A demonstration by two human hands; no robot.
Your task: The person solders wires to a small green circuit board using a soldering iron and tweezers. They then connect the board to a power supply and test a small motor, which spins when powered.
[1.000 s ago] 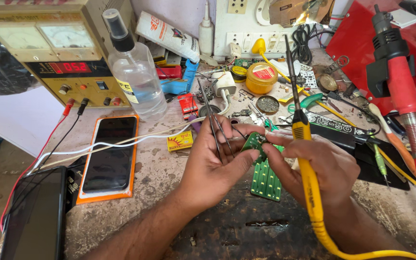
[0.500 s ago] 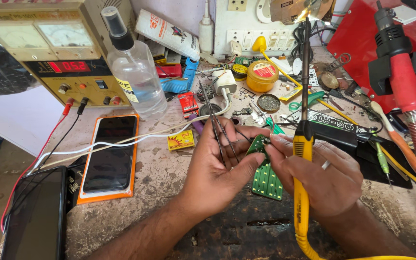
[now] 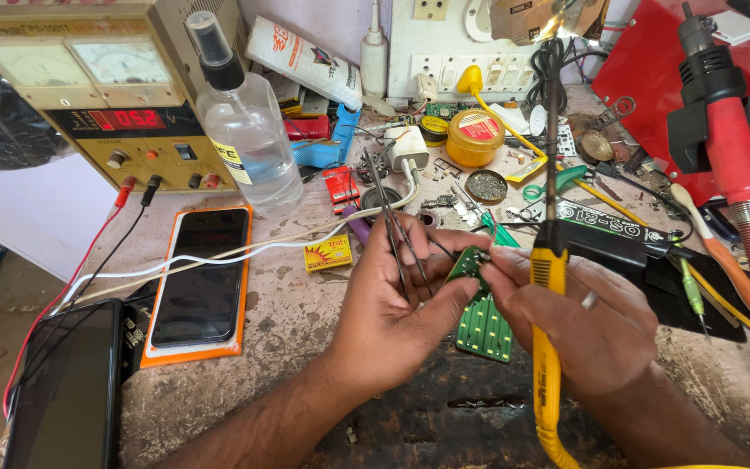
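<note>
Since the earlier frame the yellow soldering iron (image 3: pixel 547 260) has swung more upright, tip toward the back wall. Right hand (image 3: pixel 583 326) wraps it while its fingertips pinch the small green circuit board (image 3: pixel 482 320), keeping it off the desk (image 3: pixel 288 321). Left hand (image 3: pixel 392 313) closes around tweezers (image 3: pixel 397 230), steadying the board's edge. Farther back sit an orange-cased phone (image 3: pixel 201 278), spray bottle (image 3: pixel 245 130) and power supply (image 3: pixel 106 87).

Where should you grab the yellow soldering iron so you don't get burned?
Grip the soldering iron on its yellow handle, coming from the side, as the right hand does now. The handle is thick, so fingers wrap round it. The thin dark metal shaft above points up and away from the person; that is probably the hot end, so keep off it.
</note>
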